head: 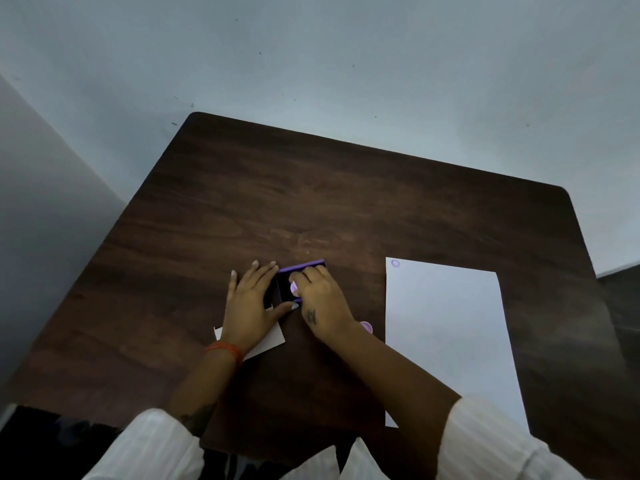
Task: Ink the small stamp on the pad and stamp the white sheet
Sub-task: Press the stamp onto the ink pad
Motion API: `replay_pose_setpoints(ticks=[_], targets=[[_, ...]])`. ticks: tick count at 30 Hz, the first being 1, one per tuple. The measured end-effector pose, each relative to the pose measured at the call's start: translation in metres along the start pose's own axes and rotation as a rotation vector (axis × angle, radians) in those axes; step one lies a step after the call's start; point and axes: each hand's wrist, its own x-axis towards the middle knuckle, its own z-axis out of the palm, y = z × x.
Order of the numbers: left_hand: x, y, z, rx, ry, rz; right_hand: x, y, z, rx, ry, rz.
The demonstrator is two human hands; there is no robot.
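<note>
A purple-rimmed ink pad [286, 287] with a dark inked surface lies at the middle of the dark wooden table [311, 202]. My right hand [320, 299] grips the small pale purple stamp [294, 288] and presses it down on the pad. My left hand [251, 301] lies flat with fingers spread at the pad's left edge, thumb against its near side. The white sheet [446, 334] lies to the right, with one faint round purple print [395, 263] in its far left corner.
A small white card [268, 342] lies under my left hand and wrist. A small purple cap [367, 327] peeks out behind my right wrist, next to the sheet. A pale wall rises behind the table; the table's right edge runs close to the sheet.
</note>
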Motion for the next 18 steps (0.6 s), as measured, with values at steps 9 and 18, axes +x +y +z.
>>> replay_pose_setpoints(ticks=[9,18], targets=[[0.0006,-0.0021,0.0027,-0.057,0.008,0.017,-0.0008,-0.0050,0.0044,0.088,0.006,0.171],[0.0011,-0.0017,0.0023,-0.079,-0.006,0.006,0.0001,-0.0033,-0.0034,0.128,0.006,0.127]])
